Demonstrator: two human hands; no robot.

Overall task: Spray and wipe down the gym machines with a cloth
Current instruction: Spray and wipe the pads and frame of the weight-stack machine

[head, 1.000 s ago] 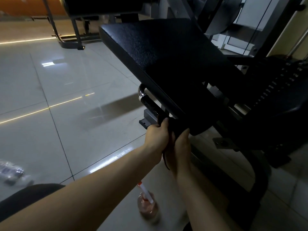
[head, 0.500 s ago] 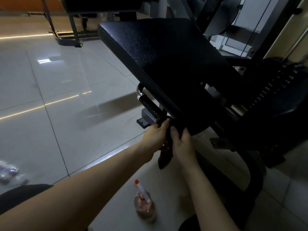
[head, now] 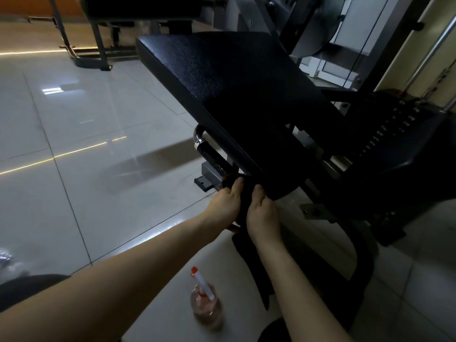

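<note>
On the pale tiled floor (head: pixel 86 169) we see a gym machine's black pad (head: pixel 234 95) sloping down toward us. At its lower edge the left hand (head: pixel 225 206) and right hand (head: pixel 262 218) meet, the fingers of both curled round a dark cloth (head: pixel 243 208) held against the pad's rim, with its tail hanging beneath the right wrist. A spray bottle (head: pixel 206 304) with an orange-tipped nozzle stands on the floor between the forearms.
</note>
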